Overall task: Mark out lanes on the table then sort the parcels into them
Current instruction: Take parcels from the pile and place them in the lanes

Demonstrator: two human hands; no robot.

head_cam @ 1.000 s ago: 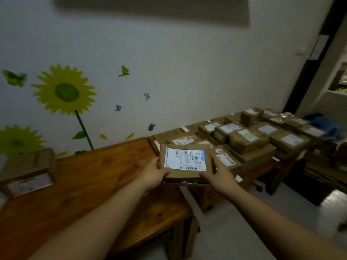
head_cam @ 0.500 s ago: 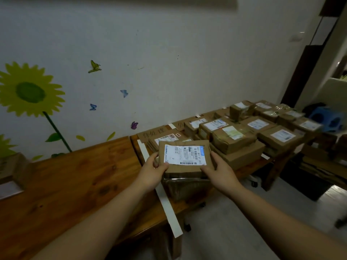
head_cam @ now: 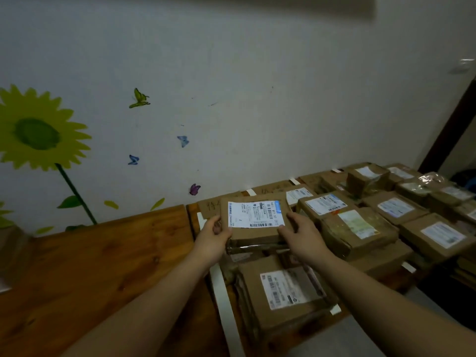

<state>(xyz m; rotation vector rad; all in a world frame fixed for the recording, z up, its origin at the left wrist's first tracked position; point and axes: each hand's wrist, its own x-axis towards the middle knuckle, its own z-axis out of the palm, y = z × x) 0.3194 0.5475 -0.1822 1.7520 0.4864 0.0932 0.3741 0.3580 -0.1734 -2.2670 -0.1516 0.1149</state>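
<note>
A flat brown parcel (head_cam: pixel 257 234) with a white shipping label is held between both hands, over other parcels in the first lane right of a white tape strip (head_cam: pixel 222 292). My left hand (head_cam: pixel 212 238) grips its left edge and my right hand (head_cam: pixel 301 237) grips its right edge. Just below it lies another labelled parcel (head_cam: pixel 283 292) near the table's front edge. Whether the held parcel rests on the stack beneath cannot be told.
Several brown labelled parcels (head_cam: pixel 360 228) fill the lanes to the right, split by short white tape strips (head_cam: pixel 408 267). Bare wooden table (head_cam: pixel 90 266) stretches left of the tape. A wall with sunflower (head_cam: pixel 38 132) and butterfly stickers runs behind. A dark doorway (head_cam: pixel 453 130) is far right.
Both hands have carried the parcel forward and right, from over the table's front edge to above the stack in the first lane. The camera has come closer.
</note>
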